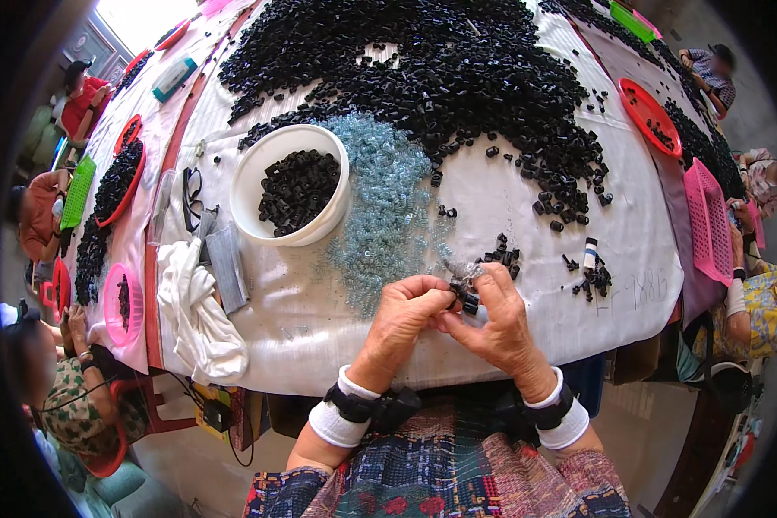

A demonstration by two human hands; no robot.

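Close to the table's front edge, my two hands meet. My left hand (403, 321) is closed, its thumb and forefinger pinching a small black plastic part (454, 299). Against it, my right hand (502, 321) curls its fingers round several black plastic parts (469, 302). Clear bits (464, 271) show at its fingertips; their kind is too small to tell. Just beyond the hands lies a small cluster of black parts (501, 255). To the left spreads a heap of pale blue, see-through small pieces (375, 216), coil-like or ring-like.
A white bowl (243, 203) of black parts stands left of the clear heap. A large black pile (406, 69) covers the far table. White cloth (190, 311), eyeglasses (192, 197) and a small white bottle (590, 252) lie nearby. Other people sit at both sides with coloured baskets (708, 220).
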